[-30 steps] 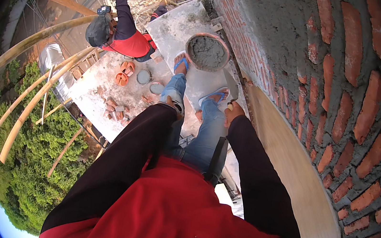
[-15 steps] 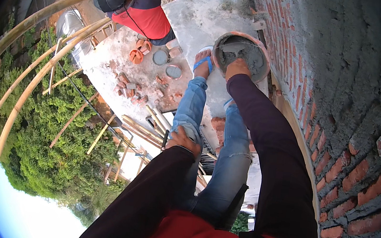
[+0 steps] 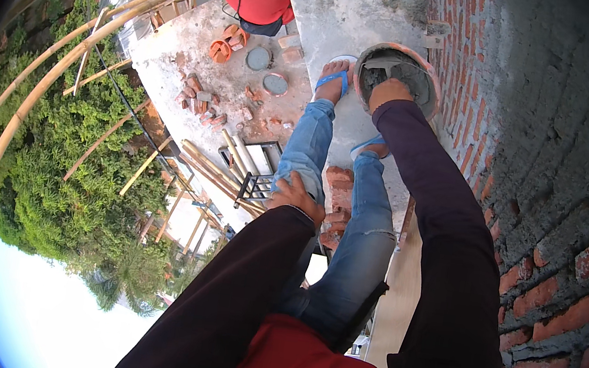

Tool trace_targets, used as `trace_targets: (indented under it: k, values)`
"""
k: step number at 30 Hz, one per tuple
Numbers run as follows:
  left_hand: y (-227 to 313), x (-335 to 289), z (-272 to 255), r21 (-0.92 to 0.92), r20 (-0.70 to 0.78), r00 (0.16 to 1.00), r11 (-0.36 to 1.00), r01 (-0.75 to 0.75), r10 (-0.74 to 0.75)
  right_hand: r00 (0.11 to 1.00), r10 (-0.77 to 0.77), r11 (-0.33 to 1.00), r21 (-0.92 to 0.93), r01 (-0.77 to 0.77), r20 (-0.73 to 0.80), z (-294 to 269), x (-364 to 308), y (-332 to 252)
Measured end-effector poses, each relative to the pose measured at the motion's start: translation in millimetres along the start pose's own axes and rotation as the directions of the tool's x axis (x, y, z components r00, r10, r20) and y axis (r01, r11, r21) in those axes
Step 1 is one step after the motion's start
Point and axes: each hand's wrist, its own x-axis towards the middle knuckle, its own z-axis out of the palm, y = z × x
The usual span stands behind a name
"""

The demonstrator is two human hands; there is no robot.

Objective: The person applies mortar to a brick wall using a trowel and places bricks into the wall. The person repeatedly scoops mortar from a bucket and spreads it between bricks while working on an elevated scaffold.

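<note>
Mortar point(image 3: 419, 86), grey and pasty, sits just beyond and around the right hand point(image 3: 391, 95) in a round, orange-rimmed bucket point(image 3: 436, 83). That hand looks closed around the hidden handle of a flat grey metal trowel point(image 3: 383, 64) — stiff, best held close behind the blade. The mortar should prove soft, sticky, heavy when scooped — the left hand point(image 3: 298, 198) rests loosely spread on blue denim jeans point(image 3: 309, 137).
</note>
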Motion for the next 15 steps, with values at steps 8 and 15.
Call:
trace_targets:
  k: [8, 15]
  values:
    - [-6, 8, 6, -0.032, 0.011, 1.0, 0.999, -0.011, 0.011, 0.996, 0.038, 0.996, 0.073, -0.044, 0.075, 41, -53, 65]
    - [-7, 15, 17, -0.028, -0.029, 0.999, 0.999, -0.016, 0.016, 0.993, 0.039, 0.991, 0.12, -0.052, 0.108, 1, -12, 81]
